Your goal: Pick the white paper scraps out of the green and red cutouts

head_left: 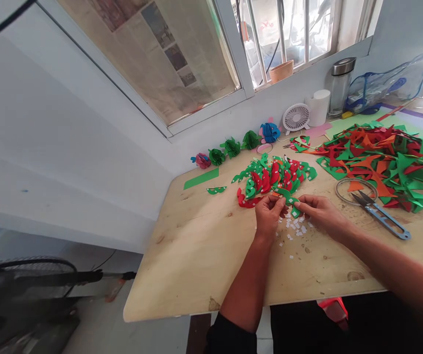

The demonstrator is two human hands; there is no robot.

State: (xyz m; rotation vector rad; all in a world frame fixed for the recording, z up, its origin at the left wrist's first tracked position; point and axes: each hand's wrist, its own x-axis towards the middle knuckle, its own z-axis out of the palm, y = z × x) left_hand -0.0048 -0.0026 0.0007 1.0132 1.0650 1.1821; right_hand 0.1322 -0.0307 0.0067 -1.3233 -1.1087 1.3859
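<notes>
Both hands meet over the wooden table. My left hand pinches the left side of a curved green paper piece dotted with small white squares. At its right side, the fingertips of my right hand are closed on the same piece. Just behind the hands lie rows of red and green cut paper pieces with white squares on them. A red piece rests beside my left hand. Small white paper bits are scattered below the fingers.
A heap of red, green and orange scraps covers the right side. Black-bladed snips lie by a ring of tape. Along the wall stand paper ornaments, a small white fan and a glass bottle.
</notes>
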